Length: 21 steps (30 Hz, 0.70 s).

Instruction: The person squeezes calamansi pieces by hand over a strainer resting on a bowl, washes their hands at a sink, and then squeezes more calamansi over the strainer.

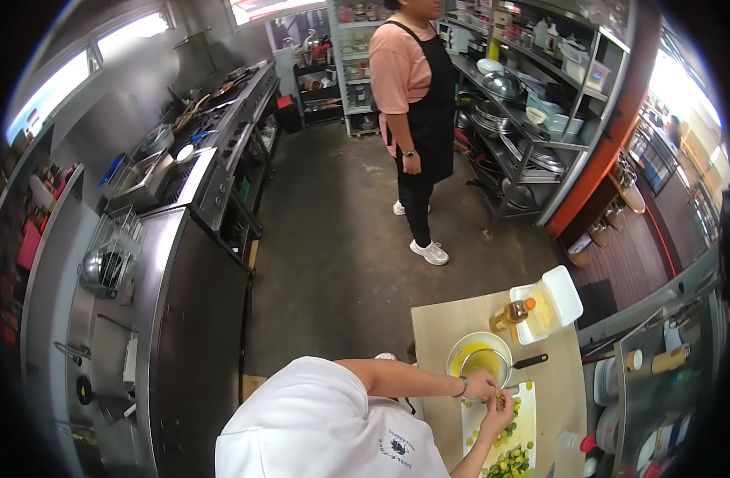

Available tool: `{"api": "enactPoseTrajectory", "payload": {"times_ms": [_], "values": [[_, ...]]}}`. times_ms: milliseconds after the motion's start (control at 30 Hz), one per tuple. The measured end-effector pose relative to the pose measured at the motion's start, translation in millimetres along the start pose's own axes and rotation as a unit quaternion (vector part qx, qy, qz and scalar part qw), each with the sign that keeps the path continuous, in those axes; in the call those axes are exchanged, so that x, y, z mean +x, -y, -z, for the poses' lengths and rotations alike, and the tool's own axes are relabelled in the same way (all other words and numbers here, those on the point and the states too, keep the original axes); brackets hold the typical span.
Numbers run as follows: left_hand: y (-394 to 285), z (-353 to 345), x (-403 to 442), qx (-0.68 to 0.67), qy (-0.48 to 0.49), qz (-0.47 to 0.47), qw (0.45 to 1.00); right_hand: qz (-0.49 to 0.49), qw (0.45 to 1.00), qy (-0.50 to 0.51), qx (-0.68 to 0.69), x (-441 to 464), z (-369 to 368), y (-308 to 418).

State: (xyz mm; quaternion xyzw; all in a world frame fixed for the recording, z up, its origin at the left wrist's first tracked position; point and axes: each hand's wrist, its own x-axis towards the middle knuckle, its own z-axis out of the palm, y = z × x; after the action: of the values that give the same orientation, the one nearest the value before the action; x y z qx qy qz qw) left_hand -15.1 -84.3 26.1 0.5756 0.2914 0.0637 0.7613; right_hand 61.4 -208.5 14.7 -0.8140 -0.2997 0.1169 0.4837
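Green fruit piece, just beside the strainer — left hand and right hand both clamp their grip on it. Juice-slick fingers could drop it; a bumped handle might tip the strainer off the bowl.

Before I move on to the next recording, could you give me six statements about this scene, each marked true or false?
1. The left hand and right hand are close together near the white board. True.
2. Nothing lies on the board. False: cut green pieces lie on it.
3. The bottle is beside the white container. True.
4. The bottle is topped in blue. False: its cap is orange.
5. The strainer is over the bowl. True.
6. Everyone in view wears only white. False: a person farther back wears a black apron.
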Motion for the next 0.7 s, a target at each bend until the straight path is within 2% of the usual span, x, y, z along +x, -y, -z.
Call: {"api": "enactPoseTrajectory", "payload": {"times_ms": [67,167,200,233,267,333,367,433,500,567,667,700], "values": [[0.9,15.8,5.0,-0.029,0.002,-0.001,1.000,-0.047,0.992,0.044,0.111,11.8,-14.2,2.6],[-1.3,39.4,11.1,-0.017,-0.024,-0.024,0.999,0.002,0.996,0.065,0.063,23.0,-29.7,30.2],[-2.8,47.5,13.5,0.178,-0.062,-0.105,0.977,0.004,0.996,0.067,0.063,26.4,-35.3,28.6],[-2.3,53.9,16.1,0.364,-0.097,-0.179,0.909,0.090,0.989,0.074,-0.086,30.2,-41.4,23.3],[4.2,58.2,22.3,0.363,-0.098,-0.180,0.909,0.173,0.954,0.077,-0.234,32.7,-44.9,19.7],[12.7,60.3,29.4,0.519,-0.064,-0.182,0.833,0.178,0.947,0.102,-0.248,32.2,-49.7,23.8],[17.1,58.5,31.9,0.521,-0.065,-0.185,0.831,0.182,0.941,0.124,-0.258,34.6,-54.6,26.3],[0.2,62.2,21.9,0.537,-0.005,-0.134,0.833,0.176,0.943,0.133,-0.250,34.6,-59.1,24.2],[14.5,62.0,33.9,0.536,-0.006,-0.126,0.835,0.168,0.949,0.123,-0.235,37.9,-67.0,21.3],[35.2,62.2,47.3,0.518,-0.016,-0.143,0.843,0.138,0.946,0.136,-0.261,35.5,-70.9,16.8],[26.9,63.6,42.4,0.505,0.007,-0.167,0.847,0.147,0.949,0.102,-0.261,35.8,-85.3,-9.0],[16.0,64.0,36.0,0.522,0.021,-0.166,0.836,0.095,0.949,0.108,-0.281,35.0,-86.6,-5.9]]}}
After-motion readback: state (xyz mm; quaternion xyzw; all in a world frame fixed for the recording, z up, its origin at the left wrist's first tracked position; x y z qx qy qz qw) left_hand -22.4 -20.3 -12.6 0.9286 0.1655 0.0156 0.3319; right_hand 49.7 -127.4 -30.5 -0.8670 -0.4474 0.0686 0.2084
